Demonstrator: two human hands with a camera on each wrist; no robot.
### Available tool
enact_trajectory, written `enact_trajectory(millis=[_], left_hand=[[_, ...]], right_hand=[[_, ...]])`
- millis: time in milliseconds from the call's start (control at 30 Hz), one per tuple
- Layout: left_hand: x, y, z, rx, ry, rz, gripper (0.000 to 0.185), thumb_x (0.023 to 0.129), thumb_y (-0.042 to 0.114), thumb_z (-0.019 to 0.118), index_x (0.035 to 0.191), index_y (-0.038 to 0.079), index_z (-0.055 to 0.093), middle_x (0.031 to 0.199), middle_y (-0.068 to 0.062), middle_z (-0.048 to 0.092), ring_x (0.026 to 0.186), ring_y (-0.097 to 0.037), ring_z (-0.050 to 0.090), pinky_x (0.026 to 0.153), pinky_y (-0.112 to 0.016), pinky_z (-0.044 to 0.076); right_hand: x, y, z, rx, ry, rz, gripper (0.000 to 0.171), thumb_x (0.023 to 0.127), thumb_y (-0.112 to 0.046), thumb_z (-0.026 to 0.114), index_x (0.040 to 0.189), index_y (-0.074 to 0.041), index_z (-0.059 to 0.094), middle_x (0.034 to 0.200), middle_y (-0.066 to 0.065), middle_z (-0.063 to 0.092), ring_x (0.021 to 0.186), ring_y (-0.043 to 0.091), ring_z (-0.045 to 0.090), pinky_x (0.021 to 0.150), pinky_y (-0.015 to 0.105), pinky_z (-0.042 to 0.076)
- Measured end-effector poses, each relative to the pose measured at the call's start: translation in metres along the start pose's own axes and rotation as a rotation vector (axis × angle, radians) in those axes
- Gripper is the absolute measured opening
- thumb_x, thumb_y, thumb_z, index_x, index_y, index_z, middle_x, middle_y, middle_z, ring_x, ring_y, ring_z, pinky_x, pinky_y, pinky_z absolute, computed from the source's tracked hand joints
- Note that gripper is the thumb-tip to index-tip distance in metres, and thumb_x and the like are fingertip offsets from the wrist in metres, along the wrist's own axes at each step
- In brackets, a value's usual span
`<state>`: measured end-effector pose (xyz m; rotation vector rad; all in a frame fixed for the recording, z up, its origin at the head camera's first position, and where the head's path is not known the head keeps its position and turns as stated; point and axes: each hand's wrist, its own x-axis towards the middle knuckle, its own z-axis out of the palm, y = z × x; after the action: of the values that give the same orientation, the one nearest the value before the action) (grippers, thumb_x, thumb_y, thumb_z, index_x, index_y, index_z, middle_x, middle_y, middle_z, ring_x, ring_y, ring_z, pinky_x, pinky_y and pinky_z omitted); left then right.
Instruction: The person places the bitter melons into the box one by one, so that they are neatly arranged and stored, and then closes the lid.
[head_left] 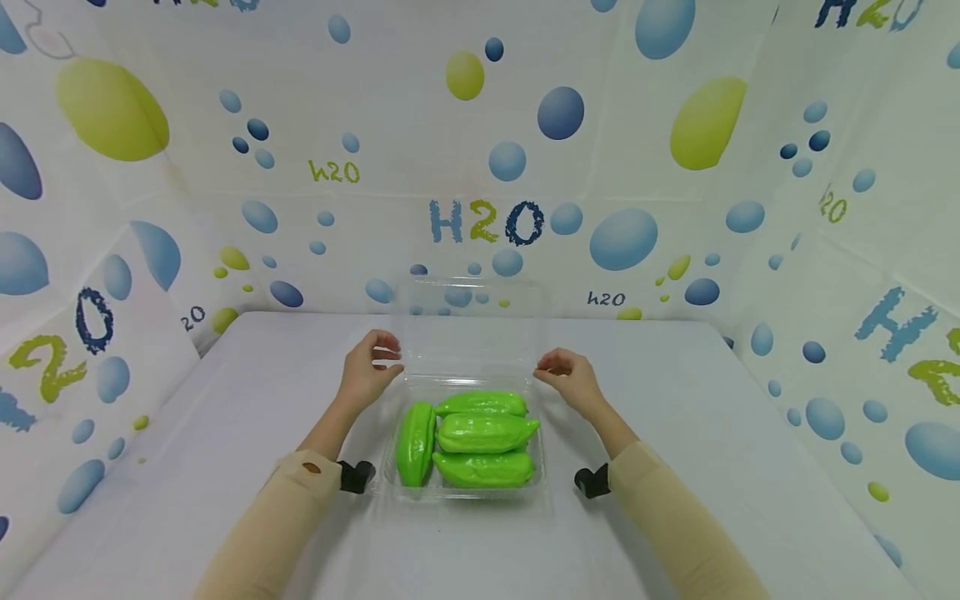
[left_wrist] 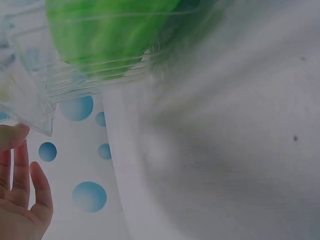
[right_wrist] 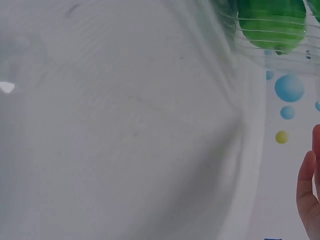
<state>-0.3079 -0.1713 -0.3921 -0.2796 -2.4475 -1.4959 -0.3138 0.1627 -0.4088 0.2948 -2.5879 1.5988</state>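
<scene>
A clear plastic clamshell container (head_left: 468, 493) sits on the table with its hinged lid (head_left: 472, 337) raised at the back. Inside it lie several glossy green, ridged, elongated fruits resembling star fruit (head_left: 487, 433); one is set lengthwise at the left, the others crosswise. My left hand (head_left: 365, 373) pinches the lid's left edge near the hinge, thumb and fingers close together; the left wrist view shows its fingers (left_wrist: 36, 180) by the lid corner. At the opposite edge, my right hand (head_left: 573, 379) pinches the lid with its fingertips. In the right wrist view that contact is cut off.
A white-covered table (head_left: 660, 517) extends around the container. Behind it and at both sides hangs a white curtain (head_left: 405, 108) printed with blue and green ovals and H2O lettering. Black wrist cameras (head_left: 592, 481) are worn at both cuffs.
</scene>
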Motion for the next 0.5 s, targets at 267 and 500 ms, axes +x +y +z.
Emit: enact_trajectory(millis=[267, 500], left_hand=[[-0.008, -0.001, -0.003, 0.038, -0.009, 0.080, 0.018, 0.074, -0.010, 0.068, 0.083, -0.001, 0.055, 0.083, -0.015, 0.059, 0.085, -0.032, 0.062, 0.071, -0.038, 0.053], [-0.022, -0.003, -0.008, 0.124, -0.024, 0.135, 0.011, 0.076, -0.009, 0.064, 0.082, -0.001, 0.059, 0.084, -0.013, 0.063, 0.086, -0.030, 0.061, 0.072, -0.044, 0.052]], right_hand=[[-0.013, -0.002, -0.003, -0.075, -0.017, -0.136, 0.007, 0.080, -0.005, 0.069, 0.082, 0.001, 0.065, 0.082, 0.010, 0.066, 0.080, 0.025, 0.063, 0.071, 0.031, 0.053], [-0.026, -0.002, -0.005, -0.201, -0.007, -0.229, 0.008, 0.079, 0.005, 0.062, 0.085, 0.002, 0.065, 0.085, 0.011, 0.066, 0.079, 0.025, 0.062, 0.070, 0.037, 0.053]])
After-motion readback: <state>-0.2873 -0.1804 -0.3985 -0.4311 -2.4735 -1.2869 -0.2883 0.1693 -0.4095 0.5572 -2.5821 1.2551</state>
